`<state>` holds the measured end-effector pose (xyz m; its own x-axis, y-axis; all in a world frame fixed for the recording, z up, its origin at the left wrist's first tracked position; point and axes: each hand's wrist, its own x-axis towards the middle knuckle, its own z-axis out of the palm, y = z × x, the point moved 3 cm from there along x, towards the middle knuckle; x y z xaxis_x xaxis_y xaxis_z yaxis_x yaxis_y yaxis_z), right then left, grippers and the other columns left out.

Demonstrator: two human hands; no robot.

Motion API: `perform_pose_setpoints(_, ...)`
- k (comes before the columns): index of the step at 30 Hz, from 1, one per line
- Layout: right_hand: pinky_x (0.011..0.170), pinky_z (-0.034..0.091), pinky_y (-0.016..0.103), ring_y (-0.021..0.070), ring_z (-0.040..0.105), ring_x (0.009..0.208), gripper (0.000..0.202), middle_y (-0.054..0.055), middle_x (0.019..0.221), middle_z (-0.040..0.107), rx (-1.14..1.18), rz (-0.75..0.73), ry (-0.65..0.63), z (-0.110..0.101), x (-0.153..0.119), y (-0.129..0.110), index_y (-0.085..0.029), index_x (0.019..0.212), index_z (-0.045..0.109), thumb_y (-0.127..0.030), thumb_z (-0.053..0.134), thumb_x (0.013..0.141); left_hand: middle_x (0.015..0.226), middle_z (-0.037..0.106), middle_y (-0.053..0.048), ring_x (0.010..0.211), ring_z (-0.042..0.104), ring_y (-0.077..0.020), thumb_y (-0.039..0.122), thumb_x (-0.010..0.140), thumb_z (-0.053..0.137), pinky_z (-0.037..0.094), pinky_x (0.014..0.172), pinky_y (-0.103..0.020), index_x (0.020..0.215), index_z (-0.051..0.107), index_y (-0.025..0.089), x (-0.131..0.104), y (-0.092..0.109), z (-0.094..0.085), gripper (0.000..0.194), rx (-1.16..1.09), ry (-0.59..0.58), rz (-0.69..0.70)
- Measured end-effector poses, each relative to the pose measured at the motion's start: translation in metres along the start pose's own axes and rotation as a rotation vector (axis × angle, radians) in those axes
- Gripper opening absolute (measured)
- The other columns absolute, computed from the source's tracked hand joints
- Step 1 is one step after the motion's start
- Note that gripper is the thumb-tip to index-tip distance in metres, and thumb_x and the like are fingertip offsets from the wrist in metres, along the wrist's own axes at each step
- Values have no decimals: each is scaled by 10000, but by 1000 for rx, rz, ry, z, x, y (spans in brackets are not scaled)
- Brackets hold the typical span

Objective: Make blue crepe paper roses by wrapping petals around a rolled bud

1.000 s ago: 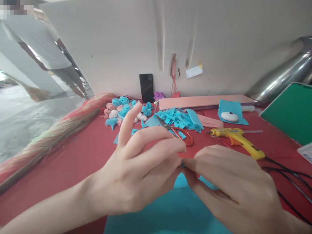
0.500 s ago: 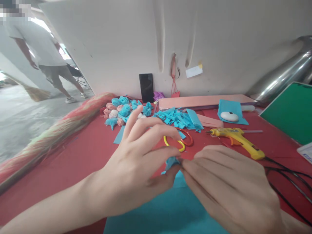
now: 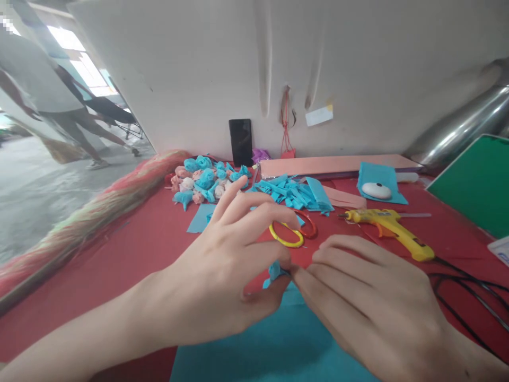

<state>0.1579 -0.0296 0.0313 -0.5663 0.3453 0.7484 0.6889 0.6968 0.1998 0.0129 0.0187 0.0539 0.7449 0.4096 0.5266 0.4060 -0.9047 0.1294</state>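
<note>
A small crumpled piece of blue paper [image 3: 274, 271] is pinched between the thumb and index finger of my left hand [image 3: 226, 265], whose other fingers are raised and curved. My right hand [image 3: 374, 297] meets it from the right, its fingertips pressed together at the paper's twisted end. Beneath both hands lies a large blue sheet [image 3: 274, 347]. Scissors with a yellow and a red handle loop [image 3: 288, 236] lie just beyond the hands, partly hidden by my left fingers.
Behind are blue and pink paper flowers [image 3: 204, 179], blue strips [image 3: 292, 193] and a phone [image 3: 240, 142] against the wall. A yellow glue gun [image 3: 392, 225] with cables and a green board [image 3: 473, 183] are at the right. A person [image 3: 43, 79] walks at the left.
The blue piece has turned slightly between my fingertips, and its rolled part shows more. My right hand has shifted slightly left. The person in the background has moved left.
</note>
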Motion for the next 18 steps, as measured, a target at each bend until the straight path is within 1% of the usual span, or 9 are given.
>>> perform_pose_setpoints(2, 646, 477, 362, 187, 608, 594, 221, 60, 564, 673, 6, 3, 1, 1, 0, 0, -82, 663, 682, -5, 536, 811, 1024, 584, 30, 1029, 483, -142, 130, 779, 565, 82, 1177, -419, 711, 574, 225, 0, 1, -2, 117, 2, 13, -2)
perform_pose_setpoints(4, 642, 474, 360, 181, 598, 583, 243, 56, 558, 669, 11, 17, 1, 1, 0, 0, -94, 633, 671, -10, 532, 815, 1013, 597, 24, 1022, 495, -152, 116, 778, 564, 101, 1171, -461, 705, 577, 221, 1, 3, -5, 129, 18, 30, 10)
perform_pose_setpoints(6, 618, 463, 357, 183, 594, 578, 269, 53, 551, 664, 18, 28, -3, 1, 0, 0, -106, 611, 663, -6, 521, 816, 1000, 615, 6, 1008, 515, -171, 86, 768, 571, 179, 1140, -513, 701, 582, 210, 2, 4, -7, 142, 35, 25, 32)
perform_pose_setpoints(9, 586, 443, 356, 199, 602, 598, 275, 58, 564, 669, 23, 45, -19, 1, 1, 1, -114, 613, 667, -2, 516, 814, 983, 631, -15, 989, 540, -192, 65, 767, 583, 290, 1077, -556, 697, 592, 199, 4, 5, -8, 151, 34, 18, 52)
perform_pose_setpoints(11, 582, 438, 357, 204, 605, 611, 260, 66, 572, 669, 28, 54, -31, 1, 1, 2, -109, 612, 664, -2, 523, 803, 999, 629, -16, 1002, 539, -195, 80, 781, 585, 300, 1077, -564, 695, 598, 200, 4, 5, -7, 148, 15, 18, 37)
perform_pose_setpoints(14, 595, 447, 356, 201, 596, 607, 250, 64, 562, 653, 56, 65, -59, 2, 2, 3, -108, 587, 641, 7, 529, 778, 1030, 625, -15, 1035, 529, -194, 92, 793, 587, 304, 1093, -542, 684, 612, 202, 3, 5, -5, 157, 11, 8, 8)
perform_pose_setpoints(18, 615, 458, 366, 209, 587, 611, 229, 58, 560, 639, 80, 47, -92, 2, 1, 2, -107, 602, 637, 24, 527, 754, 1007, 636, -21, 1013, 542, -192, 91, 788, 577, 283, 1109, -536, 689, 633, 206, 4, 5, -4, 161, 15, 4, 24)
